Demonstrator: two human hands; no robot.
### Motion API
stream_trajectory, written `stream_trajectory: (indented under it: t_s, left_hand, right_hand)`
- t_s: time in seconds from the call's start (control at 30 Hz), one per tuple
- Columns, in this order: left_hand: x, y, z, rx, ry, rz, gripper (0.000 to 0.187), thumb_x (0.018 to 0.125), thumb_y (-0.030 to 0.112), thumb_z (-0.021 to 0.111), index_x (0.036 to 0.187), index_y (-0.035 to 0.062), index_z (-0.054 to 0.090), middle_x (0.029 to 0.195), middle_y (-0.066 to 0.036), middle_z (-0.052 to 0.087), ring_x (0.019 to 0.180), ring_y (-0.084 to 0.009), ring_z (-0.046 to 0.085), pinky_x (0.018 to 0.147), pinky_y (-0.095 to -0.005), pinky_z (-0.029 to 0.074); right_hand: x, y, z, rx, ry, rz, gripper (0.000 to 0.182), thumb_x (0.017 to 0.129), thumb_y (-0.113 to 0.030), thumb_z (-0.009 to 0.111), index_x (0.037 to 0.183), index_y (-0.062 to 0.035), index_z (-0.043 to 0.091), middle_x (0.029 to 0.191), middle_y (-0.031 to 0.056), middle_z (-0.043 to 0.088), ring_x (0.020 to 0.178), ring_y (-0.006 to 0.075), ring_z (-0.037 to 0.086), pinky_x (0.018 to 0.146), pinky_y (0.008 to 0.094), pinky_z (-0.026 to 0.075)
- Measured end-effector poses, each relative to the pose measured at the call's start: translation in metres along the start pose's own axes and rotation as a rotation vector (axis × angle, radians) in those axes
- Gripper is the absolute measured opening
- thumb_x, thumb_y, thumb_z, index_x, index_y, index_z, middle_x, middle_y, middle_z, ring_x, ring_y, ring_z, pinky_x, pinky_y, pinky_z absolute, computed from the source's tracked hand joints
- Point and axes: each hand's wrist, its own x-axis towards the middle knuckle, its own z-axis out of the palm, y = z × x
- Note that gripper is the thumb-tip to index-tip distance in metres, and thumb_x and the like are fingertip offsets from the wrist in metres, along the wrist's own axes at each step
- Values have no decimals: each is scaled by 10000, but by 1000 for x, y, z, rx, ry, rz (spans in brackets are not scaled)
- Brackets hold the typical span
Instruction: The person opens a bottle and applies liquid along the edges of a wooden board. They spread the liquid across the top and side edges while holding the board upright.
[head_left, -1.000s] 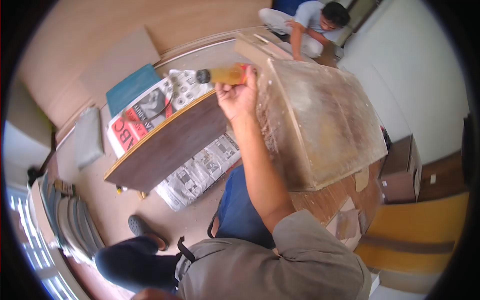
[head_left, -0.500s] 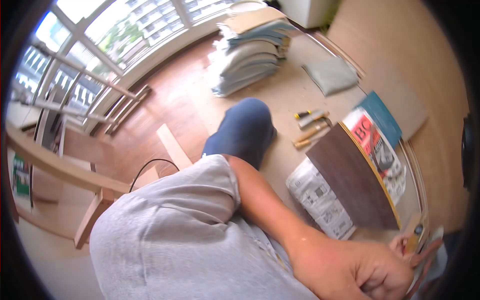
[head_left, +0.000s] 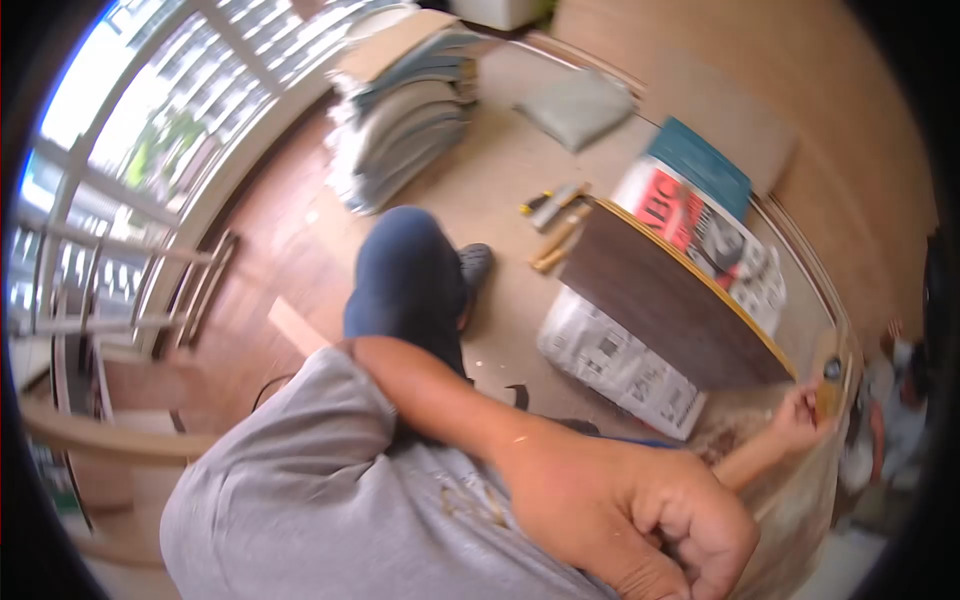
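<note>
My left hand (head_left: 640, 520) is large in the foreground with its fingers curled in; what it holds, if anything, is hidden. Beyond it, at the right, my right hand (head_left: 797, 415) is closed on a small yellow tool (head_left: 826, 400), blurred, near the board's lower right corner. The dark brown board (head_left: 670, 300) with a yellow edge stands tilted beside a white printed bag (head_left: 620, 355). Behind the board lies a red, white and black printed bag (head_left: 665, 205).
Hand tools (head_left: 556, 215) lie on the floor beyond my bent knee (head_left: 400, 270). Farther back are stacked sacks (head_left: 405, 110) and a flat grey sack (head_left: 577, 108). A teal sheet (head_left: 700, 165) lies at the back right. Another person (head_left: 895, 420) is at the far right.
The view has swung, so the board, bags and sacks appear farther left. My right hand and the other person show more fully. My left hand's fingers remain curled.
</note>
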Motion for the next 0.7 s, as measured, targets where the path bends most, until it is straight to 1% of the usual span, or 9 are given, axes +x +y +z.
stream_trajectory:
  t_s: [0.03, 0.1, 0.13, 0.27, 0.3, 0.37, 0.43, 0.5, 0.7]
  left_hand:
    - [-4, 7, -3, 45, 46, 13, 370, 1091, 299, 577, 911, -25, 580, 785, -171, 565, 775, -384, 605, 712, -493, 451]
    - [-6, 21, -16, -34, -262, -456, 247, 1047, 210, 677, 1147, -12, 718, 1085, -148, 731, 1036, -237, 704, 914, -355, 542]
    - [-20, 6, -10, 25, -145, -345, 187, 972, 180, 738, 999, -2, 700, 864, -167, 711, 820, -330, 699, 738, -423, 517]
    - [-35, 16, -28, 451, -313, -317, 251, 1066, 212, 615, 956, -13, 613, 856, -182, 612, 836, -417, 607, 721, -503, 458]
    - [-39, 16, -31, 317, -317, -387, 205, 1071, 167, 608, 1043, -34, 645, 931, -200, 647, 876, -425, 621, 759, -500, 487]
    - [-35, 28, -50, 288, -148, -445, 334, 1025, 118, 692, 1297, -75, 663, 1195, -237, 701, 1014, -358, 690, 871, -427, 536]
    - [-44, 27, -79, 286, 135, -531, 424, 942, 175, 802, 1268, -72, 693, 1221, -176, 712, 1036, -248, 698, 885, -386, 551]
    - [-47, 1, -101, 720, 704, -511, 345, 930, 273, 812, 1145, 38, 681, 1062, -59, 677, 942, -163, 643, 903, -300, 497]
    - [-156, -53, -259, 700, 1479, -369, 489, 950, 310, 788, 1303, 81, 539, 1161, -38, 642, 1099, -165, 589, 952, -384, 442]
  right_hand:
    - [-2, 1, -1, -3, 16, 6, 402, 1016, -357, 635, 1242, -26, 662, 1140, 148, 711, 821, 259, 622, 772, 409, 578]
    - [1, 0, -2, 8, 31, 15, 411, 1016, -354, 632, 1252, -19, 658, 1166, 157, 705, 843, 264, 629, 774, 410, 580]
    - [2, -3, -7, 12, 45, 15, 416, 1016, -353, 630, 1257, -16, 656, 1179, 161, 703, 854, 266, 632, 774, 410, 581]
    - [6, -4, -16, -17, 12, -136, 423, 997, -324, 634, 1247, 16, 647, 1144, 163, 724, 835, 259, 649, 771, 402, 585]
    - [-3, 1, -8, -77, 42, -122, 332, 966, -294, 655, 1131, -6, 671, 976, 105, 728, 753, 241, 640, 770, 401, 588]
    - [-41, 21, 30, 45, -108, 136, 210, 920, -251, 693, 960, -59, 621, 742, 17, 514, 579, 122, 458, 534, 239, 408]
    - [-43, 36, 38, 86, 89, -20, 239, 969, -344, 701, 959, -112, 643, 746, 17, 588, 555, 141, 467, 518, 282, 430]
    - [-48, 47, 48, 123, 133, -108, 265, 992, -402, 701, 1005, -137, 696, 874, 31, 725, 577, 171, 533, 636, 348, 562]
    - [-47, 50, 38, 173, 76, -14, 412, 954, -522, 724, 1037, -120, 702, 862, 50, 718, 592, 188, 559, 713, 397, 619]
